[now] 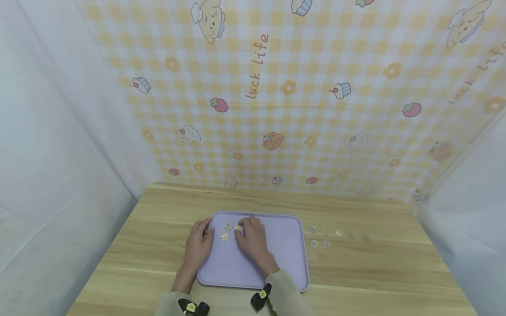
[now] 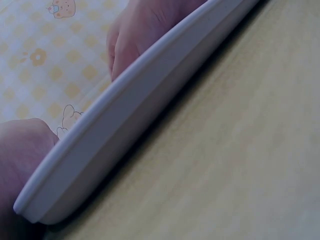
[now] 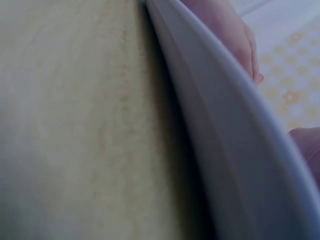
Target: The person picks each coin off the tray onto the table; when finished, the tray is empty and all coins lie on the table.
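A lilac tray (image 1: pixel 284 259) lies on the table under both hands. My left hand (image 1: pixel 197 245) is at its left edge, thumb over the rim and fingers curled by the side, gripping it. Over the tray's upper middle, my right hand (image 1: pixel 254 239) has thumb and forefinger about a shiny round coin (image 1: pixel 237 228) and pinches it. Two more coins lie just left of it: one coin (image 1: pixel 228 227) higher, another coin (image 1: pixel 224 237) lower. In the left wrist view the tray's outer wall (image 2: pixel 125 110) hides most of both hands; the right wrist view also shows mainly the tray wall (image 3: pixel 225 120).
Right of the tray, several clear or silvery coins (image 1: pixel 324 231) lie on the wooden table (image 1: pixel 375 272) in two rows, the upper one longer. A yellow checked cloth (image 1: pixel 308 114) hangs behind the table, with white sheets (image 1: pixel 59 153) at the sides.
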`<state>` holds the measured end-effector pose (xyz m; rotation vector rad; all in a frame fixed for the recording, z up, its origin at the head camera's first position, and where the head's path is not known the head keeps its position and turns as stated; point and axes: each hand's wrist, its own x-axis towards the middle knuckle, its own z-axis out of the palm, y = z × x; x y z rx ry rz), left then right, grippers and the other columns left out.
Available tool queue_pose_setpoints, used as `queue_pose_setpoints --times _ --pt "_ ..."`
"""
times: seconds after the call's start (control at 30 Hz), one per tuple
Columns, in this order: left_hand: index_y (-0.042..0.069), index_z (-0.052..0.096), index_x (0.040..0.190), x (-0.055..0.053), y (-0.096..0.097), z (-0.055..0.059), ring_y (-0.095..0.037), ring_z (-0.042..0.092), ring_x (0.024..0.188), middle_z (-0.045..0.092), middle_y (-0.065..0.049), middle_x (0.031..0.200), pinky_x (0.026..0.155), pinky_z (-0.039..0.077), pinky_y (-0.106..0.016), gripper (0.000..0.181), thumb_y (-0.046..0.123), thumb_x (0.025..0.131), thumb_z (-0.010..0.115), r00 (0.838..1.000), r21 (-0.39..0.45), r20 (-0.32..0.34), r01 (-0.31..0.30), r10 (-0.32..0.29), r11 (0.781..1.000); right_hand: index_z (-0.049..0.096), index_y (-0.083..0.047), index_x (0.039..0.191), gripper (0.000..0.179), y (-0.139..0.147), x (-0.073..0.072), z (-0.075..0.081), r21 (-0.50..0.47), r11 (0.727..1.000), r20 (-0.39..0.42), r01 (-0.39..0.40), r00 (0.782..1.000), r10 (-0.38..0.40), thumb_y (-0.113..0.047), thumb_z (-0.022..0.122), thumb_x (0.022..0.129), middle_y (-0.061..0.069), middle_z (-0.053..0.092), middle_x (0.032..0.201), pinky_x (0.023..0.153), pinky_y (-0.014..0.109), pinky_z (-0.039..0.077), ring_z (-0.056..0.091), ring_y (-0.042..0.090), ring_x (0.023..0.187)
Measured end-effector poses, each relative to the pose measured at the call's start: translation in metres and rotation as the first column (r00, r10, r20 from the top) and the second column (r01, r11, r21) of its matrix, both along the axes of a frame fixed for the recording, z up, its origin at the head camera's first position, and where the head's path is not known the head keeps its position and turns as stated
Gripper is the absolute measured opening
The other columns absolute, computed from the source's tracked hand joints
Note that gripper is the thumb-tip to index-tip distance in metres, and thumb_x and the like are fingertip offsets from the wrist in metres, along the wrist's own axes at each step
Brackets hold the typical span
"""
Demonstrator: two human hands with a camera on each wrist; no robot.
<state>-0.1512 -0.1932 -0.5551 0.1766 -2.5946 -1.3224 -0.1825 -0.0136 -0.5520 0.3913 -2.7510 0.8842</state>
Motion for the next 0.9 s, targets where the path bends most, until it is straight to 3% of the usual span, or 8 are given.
queue_pose_setpoints --times 0.23,0.47,0.7,0.9 --pt "0.001 0.056 0.138 -0.0006 0.0001 -0.0011 -0.025 0.059 0.105 0.06 -0.013 0.121 0.094 0.052 -0.043 0.039 0.013 0.1 0.057 1.0 0.011 -0.002 -0.002 0.002 1.0 0.065 -0.012 0.101 0.02 0.0002 -0.0037 -0.0033 -0.038 0.999 0.037 0.003 0.999 -0.002 -0.022 0.072 0.086 -0.002 0.061 0.09 0.078 0.031 0.041 0.054 0.016 0.086" --pt "0.001 0.055 0.138 -0.0015 -0.0004 -0.0019 -0.025 0.058 0.105 0.06 -0.013 0.121 0.094 0.051 -0.043 0.04 0.014 0.101 0.056 1.0 0.008 0.002 0.002 -0.002 1.0 0.066 -0.015 0.097 0.016 0.0015 -0.0053 -0.0048 -0.035 0.999 -0.042 -0.016 0.999 0.015 -0.018 0.072 0.082 -0.008 0.056 0.075 0.069 0.026 0.037 0.048 0.009 0.071" --pt "0.0 0.055 0.138 -0.0003 -0.0001 -0.0006 -0.024 0.058 0.105 0.06 -0.013 0.12 0.094 0.051 -0.043 0.04 0.013 0.1 0.056 1.0 0.003 -0.005 0.002 -0.002 1.0 0.074 -0.016 0.1 0.017 0.0033 -0.0036 -0.0051 0.029 0.999 -0.059 -0.032 0.998 0.034 -0.021 0.07 0.085 -0.005 0.065 0.082 0.071 0.027 0.04 0.056 0.01 0.078" --pt "0.0 0.055 0.138 -0.0002 0.0001 0.0003 -0.024 0.058 0.104 0.06 -0.012 0.119 0.093 0.05 -0.043 0.039 0.013 0.101 0.056 1.0 0.002 0.0 0.006 -0.006 1.0 0.076 -0.014 0.105 0.022 0.0044 -0.0024 -0.0034 0.039 0.999 -0.004 -0.034 0.999 0.034 -0.027 0.073 0.087 -0.005 0.068 0.087 0.078 0.03 0.044 0.058 0.01 0.081"
